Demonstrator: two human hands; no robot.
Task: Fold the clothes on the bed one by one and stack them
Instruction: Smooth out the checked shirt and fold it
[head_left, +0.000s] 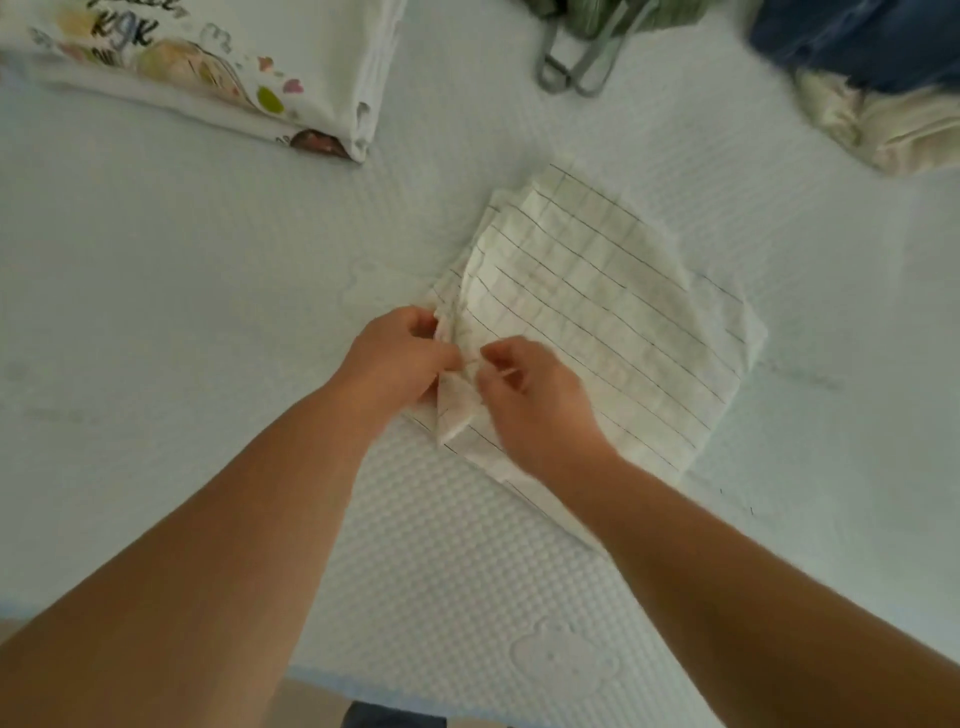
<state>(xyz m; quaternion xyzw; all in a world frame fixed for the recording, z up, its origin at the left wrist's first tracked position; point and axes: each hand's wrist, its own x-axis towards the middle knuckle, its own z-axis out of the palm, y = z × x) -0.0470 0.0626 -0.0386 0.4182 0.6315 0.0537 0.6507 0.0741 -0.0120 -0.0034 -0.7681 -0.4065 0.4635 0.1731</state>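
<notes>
Two hands meet at the near left corner of a cream garment with thin dark stripes (587, 312), which lies folded in the middle of the pale quilted bed (156, 322). The left hand (400, 358) pinches a raised fold of the cloth, fingers curled, and the right hand (530, 395) pinches the same fold just beside it. Far left lies a folded white printed shirt (208, 67). Green, blue and cream clothes (872, 83) sit bunched along the far right edge.
</notes>
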